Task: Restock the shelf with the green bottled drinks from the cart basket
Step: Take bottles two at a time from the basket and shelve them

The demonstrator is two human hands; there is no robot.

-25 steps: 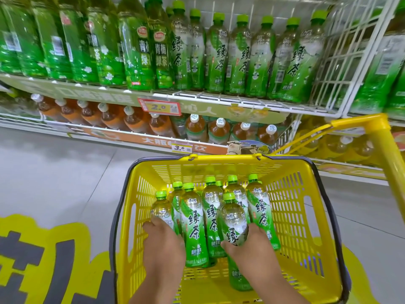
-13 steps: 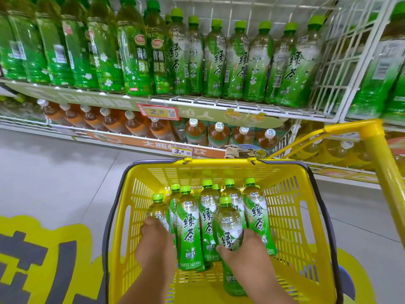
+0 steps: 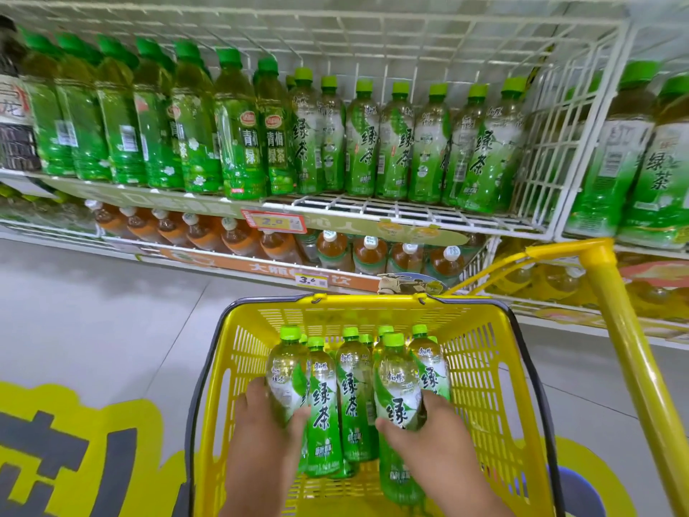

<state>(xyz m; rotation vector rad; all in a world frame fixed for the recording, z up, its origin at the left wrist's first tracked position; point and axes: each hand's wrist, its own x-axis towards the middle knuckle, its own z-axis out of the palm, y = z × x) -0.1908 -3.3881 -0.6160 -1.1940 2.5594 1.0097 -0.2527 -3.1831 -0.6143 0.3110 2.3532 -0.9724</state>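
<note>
Stocked shelf [image 3: 373, 208], basket [image 3: 481, 352] holding bottles [image 3: 352, 397]

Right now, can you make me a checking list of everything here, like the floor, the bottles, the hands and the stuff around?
Surface: grey tiled floor with a yellow and grey floor graphic at lower left.
Job's things: yellow basket holds a cluster of upright green tea bottles; the wire shelf has a back row of the same bottles and bare wire in front.
Clutter: nothing seen.
Hands: left hand is wrapped round the leftmost basket bottle; right hand is wrapped round a front bottle.
Cables: nothing seen.
Surroundings: brown drink bottles on the lower shelf, red price tag, yellow cart frame.
</note>
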